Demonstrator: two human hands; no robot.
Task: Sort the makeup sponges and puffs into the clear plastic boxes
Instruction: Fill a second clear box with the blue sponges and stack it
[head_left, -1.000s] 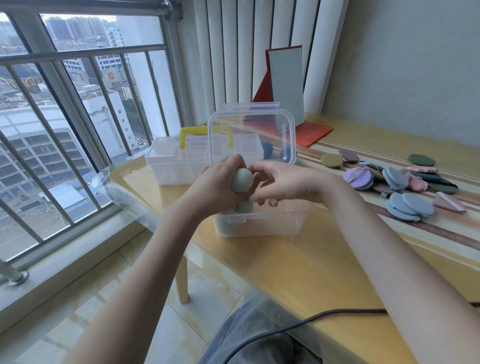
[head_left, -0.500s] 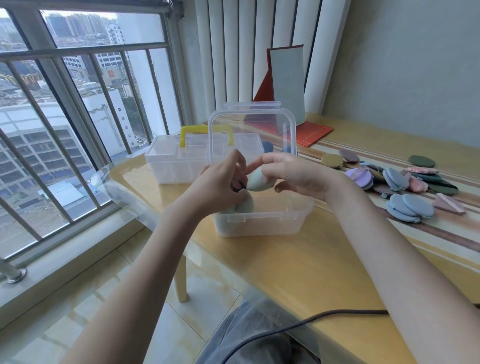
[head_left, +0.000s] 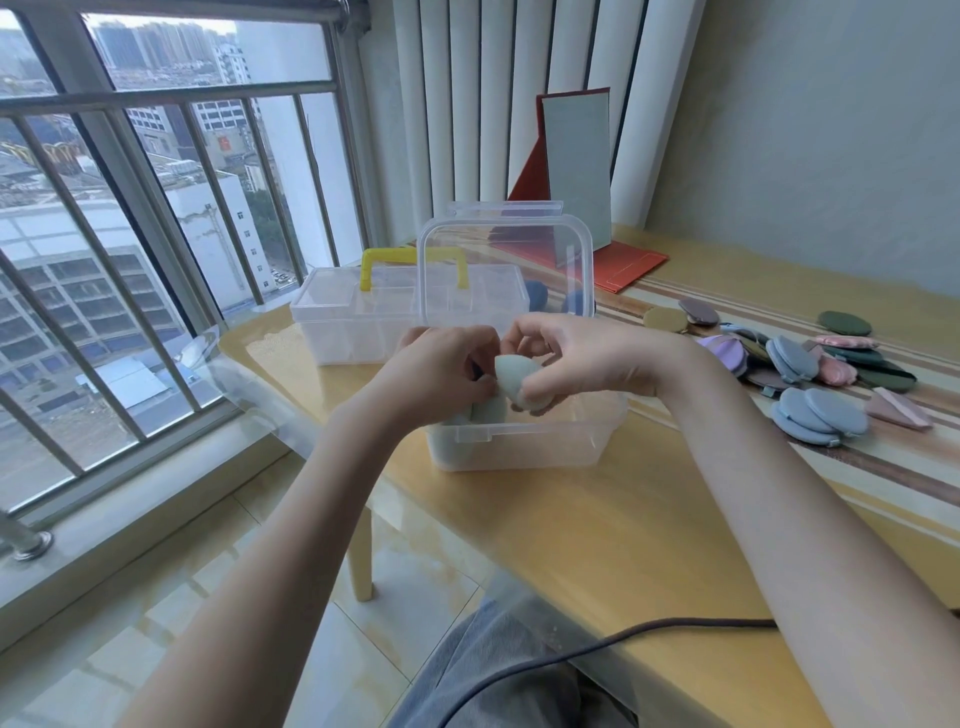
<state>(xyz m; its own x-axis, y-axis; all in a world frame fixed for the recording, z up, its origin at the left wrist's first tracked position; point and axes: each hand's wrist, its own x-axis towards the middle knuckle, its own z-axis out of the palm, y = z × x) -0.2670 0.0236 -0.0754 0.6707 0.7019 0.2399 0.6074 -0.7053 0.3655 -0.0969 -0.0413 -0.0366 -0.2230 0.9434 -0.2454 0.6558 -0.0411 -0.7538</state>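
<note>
A pale green egg-shaped sponge (head_left: 515, 383) is held above the open clear box (head_left: 524, 449). My right hand (head_left: 587, 358) grips its rounded end from the right. My left hand (head_left: 441, 370) has curled fingers pinching its pointed end from the left. Another pale green sponge (head_left: 488, 411) stands inside the box just under my left hand. The box lid (head_left: 506, 270) stands upright behind my hands. A pile of flat puffs (head_left: 821, 379) in blue, purple, pink and green lies on the table to the right.
A second clear box with a yellow handle (head_left: 353, 322) sits closed at the back left, near the table's window-side edge. Two blue sponges (head_left: 537, 297) show behind the lid. A red folding mirror (head_left: 576, 171) stands at the back. A dark cable (head_left: 597, 647) crosses the table's near edge.
The green sponge passed from my left hand's grip into my right hand and turned point-left. Both hands dropped a little toward the open box.
</note>
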